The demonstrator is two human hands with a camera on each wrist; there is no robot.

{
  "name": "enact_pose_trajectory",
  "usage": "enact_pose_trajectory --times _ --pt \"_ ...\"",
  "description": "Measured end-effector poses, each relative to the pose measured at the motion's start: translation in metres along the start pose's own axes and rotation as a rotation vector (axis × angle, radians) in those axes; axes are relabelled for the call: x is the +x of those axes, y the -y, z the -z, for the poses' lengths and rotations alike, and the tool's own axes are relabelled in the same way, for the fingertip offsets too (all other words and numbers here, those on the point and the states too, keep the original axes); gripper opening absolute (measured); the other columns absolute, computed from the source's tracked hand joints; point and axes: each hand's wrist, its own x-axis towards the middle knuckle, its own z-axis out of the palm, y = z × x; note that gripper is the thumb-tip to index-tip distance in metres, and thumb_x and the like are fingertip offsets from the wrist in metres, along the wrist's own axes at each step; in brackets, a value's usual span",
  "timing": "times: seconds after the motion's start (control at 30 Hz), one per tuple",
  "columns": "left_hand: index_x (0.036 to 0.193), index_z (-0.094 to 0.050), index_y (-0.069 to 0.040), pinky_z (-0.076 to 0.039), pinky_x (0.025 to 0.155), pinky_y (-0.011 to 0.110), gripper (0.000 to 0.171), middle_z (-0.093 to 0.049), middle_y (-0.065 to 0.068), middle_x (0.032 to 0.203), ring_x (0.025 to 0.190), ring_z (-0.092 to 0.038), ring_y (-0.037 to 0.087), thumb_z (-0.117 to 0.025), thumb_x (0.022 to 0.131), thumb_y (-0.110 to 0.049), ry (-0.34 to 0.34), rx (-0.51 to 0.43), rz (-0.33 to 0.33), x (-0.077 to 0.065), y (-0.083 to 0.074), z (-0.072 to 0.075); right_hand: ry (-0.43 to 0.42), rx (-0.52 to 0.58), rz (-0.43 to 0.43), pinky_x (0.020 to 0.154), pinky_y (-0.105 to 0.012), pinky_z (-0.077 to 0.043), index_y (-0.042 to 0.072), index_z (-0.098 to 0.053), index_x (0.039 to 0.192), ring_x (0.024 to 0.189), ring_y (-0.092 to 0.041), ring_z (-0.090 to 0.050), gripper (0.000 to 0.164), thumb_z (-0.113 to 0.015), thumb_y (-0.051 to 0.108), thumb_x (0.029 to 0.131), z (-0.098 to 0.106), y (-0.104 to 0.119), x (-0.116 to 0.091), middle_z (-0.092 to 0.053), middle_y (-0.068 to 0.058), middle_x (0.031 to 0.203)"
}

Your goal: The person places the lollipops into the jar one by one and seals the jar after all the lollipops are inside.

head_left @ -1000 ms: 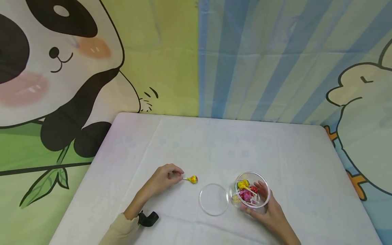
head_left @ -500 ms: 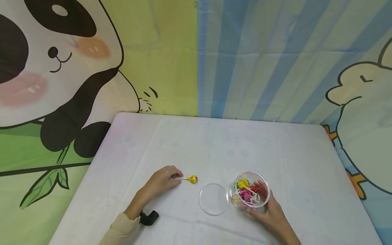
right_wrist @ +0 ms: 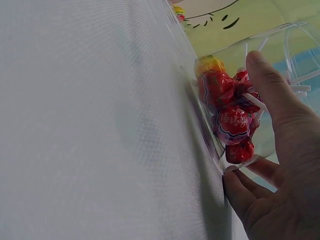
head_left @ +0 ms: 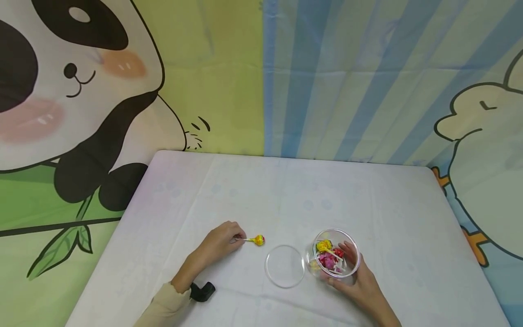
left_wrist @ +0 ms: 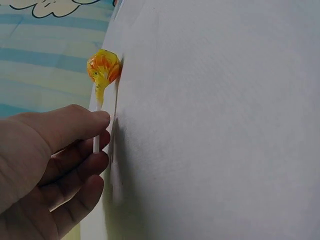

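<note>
My left hand (head_left: 221,241) pinches the white stick of a lollipop (head_left: 259,240) between thumb and index finger. In the left wrist view the lollipop's yellow and orange wrapped head (left_wrist: 104,69) stands out past the thumb, close over the table. My right hand (head_left: 354,277) grips the side of a clear round jar (head_left: 336,233), thumb on one side and fingers on the other. Inside the jar lie several wrapped lollipops (right_wrist: 233,122), red, pink and yellow, with white sticks. A clear round lid (head_left: 284,266) lies flat on the table just left of the jar.
The white-covered table (head_left: 286,190) reaches back to a cartoon-printed cloth backdrop (head_left: 229,77). A black wrist device (head_left: 202,292) sits under the left wrist, beside a beige sleeve (head_left: 165,303).
My left thumb and fingers have closed on the lollipop's stick, and the lollipop has shifted very slightly to the right. The right hand, jar and lid have not moved.
</note>
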Motion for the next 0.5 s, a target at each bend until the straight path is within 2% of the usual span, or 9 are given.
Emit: enact_pose_trajectory --times 0.07,0.17,0.27,0.4,0.5 --pt "0.09 -0.073 -0.018 -0.049 0.069 0.02 0.007 -0.066 -0.011 0.084 0.078 -0.054 0.002 -0.075 0.084 -0.016 -0.02 -0.064 -0.006 0.0 -0.001 0.0 -0.001 0.0 -0.002 0.102 0.002 -0.022 0.01 -0.038 0.145 0.127 0.02 -0.037 0.099 -0.092 0.016 0.062 0.0 0.0 0.0 -0.055 -0.017 0.137" --pt "0.091 -0.074 -0.016 -0.052 0.069 0.018 0.007 -0.071 -0.007 0.086 0.076 -0.059 0.001 -0.074 0.085 -0.013 -0.051 -0.214 -0.005 0.0 -0.005 0.002 -0.001 -0.004 -0.004 0.102 0.002 -0.022 0.01 -0.038 0.145 0.127 0.02 -0.037 0.099 -0.092 0.017 0.062 0.0 0.0 0.0 -0.056 -0.017 0.137" --pt "0.093 -0.075 -0.017 -0.054 0.069 0.018 0.007 -0.074 -0.007 0.089 0.078 -0.063 0.0 -0.073 0.086 -0.015 -0.097 -0.331 -0.002 -0.003 -0.014 0.008 0.005 0.003 -0.004 0.102 0.002 -0.022 0.009 -0.038 0.145 0.127 0.02 -0.037 0.098 -0.091 0.016 0.063 0.0 0.0 0.0 -0.055 -0.018 0.137" --pt "0.095 -0.074 -0.02 -0.056 0.071 0.022 0.008 -0.074 -0.01 0.091 0.079 -0.065 -0.001 -0.073 0.087 -0.021 -0.16 -0.386 -0.057 -0.007 -0.033 0.022 0.007 0.009 -0.005 0.103 0.002 -0.022 0.008 -0.037 0.145 0.128 0.02 -0.037 0.098 -0.091 0.016 0.064 0.0 0.0 0.0 -0.054 -0.018 0.138" --pt "0.097 -0.074 -0.02 -0.056 0.07 0.025 0.01 -0.073 -0.012 0.092 0.08 -0.065 -0.001 -0.073 0.087 -0.02 -0.179 -0.405 -0.12 -0.011 -0.048 0.031 0.003 0.001 -0.012 0.103 0.002 -0.022 0.009 -0.038 0.145 0.127 0.021 -0.036 0.098 -0.091 0.016 0.063 0.0 -0.001 -0.001 -0.055 -0.017 0.138"
